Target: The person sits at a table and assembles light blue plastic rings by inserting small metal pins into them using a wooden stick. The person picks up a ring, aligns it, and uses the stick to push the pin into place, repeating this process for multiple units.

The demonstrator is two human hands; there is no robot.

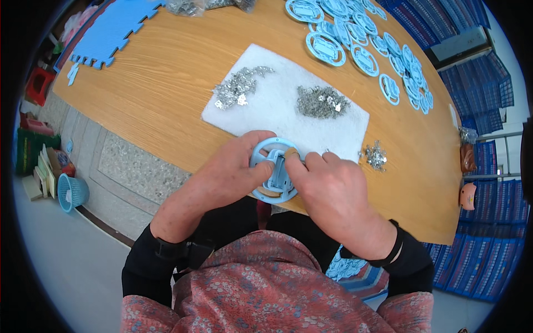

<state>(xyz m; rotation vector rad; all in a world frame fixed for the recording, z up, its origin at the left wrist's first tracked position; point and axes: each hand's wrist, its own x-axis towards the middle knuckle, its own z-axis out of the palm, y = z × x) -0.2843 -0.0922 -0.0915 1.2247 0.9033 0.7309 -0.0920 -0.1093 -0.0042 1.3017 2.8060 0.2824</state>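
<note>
A round light-blue plastic part [280, 186] with an outer ring and a slotted middle is held over the table's near edge. My left hand [230, 166] grips its left side, the thumb lying across the middle. From the right, my right hand [333, 191] presses its thumb and forefinger onto the centre; whether a small metal piece sits between those fingertips is hidden. Just beyond my hands lies a white foam sheet [277, 72]. On it are a pile of shiny metal pieces [239, 86] at left and a greyer pile of small metal pieces [322, 102] at right.
Many similar blue round parts [363, 58] spread over the wooden table's [183, 72] far right. Some metal bits [376, 155] lie right of the foam. A blue foam mat [114, 30] covers the far left corner. A blue basket [73, 191] stands on the floor at left.
</note>
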